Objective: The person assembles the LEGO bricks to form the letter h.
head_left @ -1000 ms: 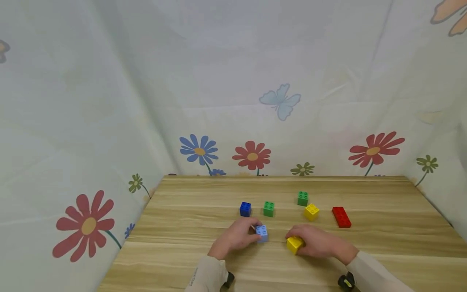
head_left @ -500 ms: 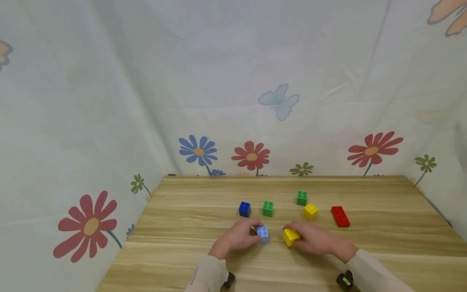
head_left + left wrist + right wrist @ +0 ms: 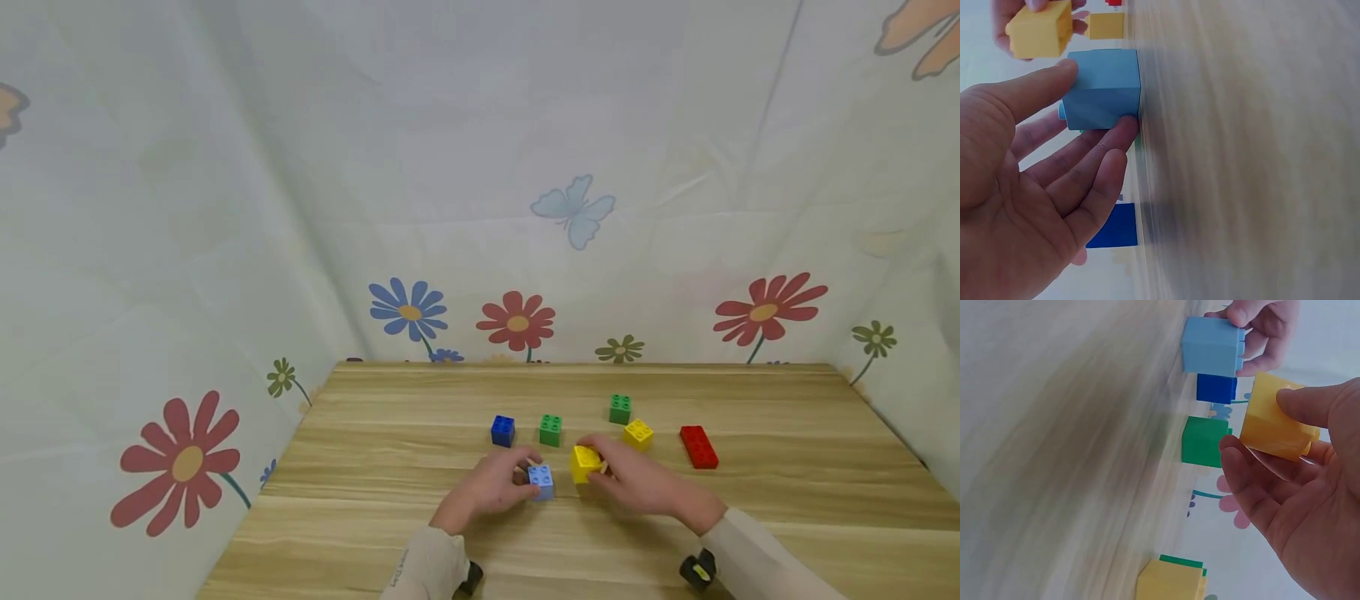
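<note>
My left hand point(image 3: 489, 485) pinches a light blue toy building block point(image 3: 541, 482) between thumb and fingers. That block sits on the wooden table with its studs upward. Just to its right, my right hand point(image 3: 643, 482) grips a yellow block point(image 3: 585, 465) between thumb and fingertips. In the right wrist view the yellow block point(image 3: 1275, 419) is held off the table, slightly tilted, with a gap between it and the light blue block point(image 3: 1211, 347). The left wrist view shows my thumb on one side of the light blue block point(image 3: 1104, 84) and fingers on the other.
Behind my hands stand a dark blue block point(image 3: 503, 431), a green block point(image 3: 551, 430), another green block point(image 3: 620, 408) and a second yellow block point(image 3: 637, 435). A longer red brick point(image 3: 699, 447) lies at the right. Flowered cloth point(image 3: 465, 250) hangs behind the table point(image 3: 390, 400).
My right hand has moved left and farther from me, lifting the yellow block and turning it more upright beside the light blue one. The left hand has barely moved.
</note>
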### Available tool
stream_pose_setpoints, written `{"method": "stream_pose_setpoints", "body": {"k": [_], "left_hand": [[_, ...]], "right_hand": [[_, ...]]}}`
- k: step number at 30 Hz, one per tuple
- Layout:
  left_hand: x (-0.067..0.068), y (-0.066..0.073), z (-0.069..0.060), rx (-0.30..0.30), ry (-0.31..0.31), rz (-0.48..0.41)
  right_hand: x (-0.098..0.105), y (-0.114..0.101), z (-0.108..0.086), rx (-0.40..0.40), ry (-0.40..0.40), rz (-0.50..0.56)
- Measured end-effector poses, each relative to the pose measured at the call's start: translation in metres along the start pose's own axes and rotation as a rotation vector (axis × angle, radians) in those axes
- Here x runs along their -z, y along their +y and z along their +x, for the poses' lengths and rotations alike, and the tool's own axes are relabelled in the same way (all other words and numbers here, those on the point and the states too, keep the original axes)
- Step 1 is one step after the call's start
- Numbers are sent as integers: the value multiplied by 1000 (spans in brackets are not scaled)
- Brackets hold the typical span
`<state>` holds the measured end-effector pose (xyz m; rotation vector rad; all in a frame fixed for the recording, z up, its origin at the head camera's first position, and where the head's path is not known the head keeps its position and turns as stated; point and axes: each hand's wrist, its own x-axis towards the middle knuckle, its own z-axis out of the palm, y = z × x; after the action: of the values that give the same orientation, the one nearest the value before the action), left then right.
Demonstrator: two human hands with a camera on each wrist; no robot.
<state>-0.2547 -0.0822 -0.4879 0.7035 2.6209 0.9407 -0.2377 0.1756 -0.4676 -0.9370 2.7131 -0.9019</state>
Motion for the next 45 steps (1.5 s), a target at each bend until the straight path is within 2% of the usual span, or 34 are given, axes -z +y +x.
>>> {"method": "stream_pose_setpoints", "body": {"k": [9,18,29,38,45], "left_hand": [[1,-1,-1,0,-16,-19],[2,-1,-1,24,-30,-45],[2,-3,0,6,-26,-24],[2,-2,0,5,-18,2],[2,-1,0,-5,-10,4]], "right_hand": [[3,-12,8,0,12,-10],[0,-16,18,23,1,-18],[-6,-27,25,53,-11,-22],[-12,-28,31,71,-33,35],[-17,-31,33,97,-52,37]]}}
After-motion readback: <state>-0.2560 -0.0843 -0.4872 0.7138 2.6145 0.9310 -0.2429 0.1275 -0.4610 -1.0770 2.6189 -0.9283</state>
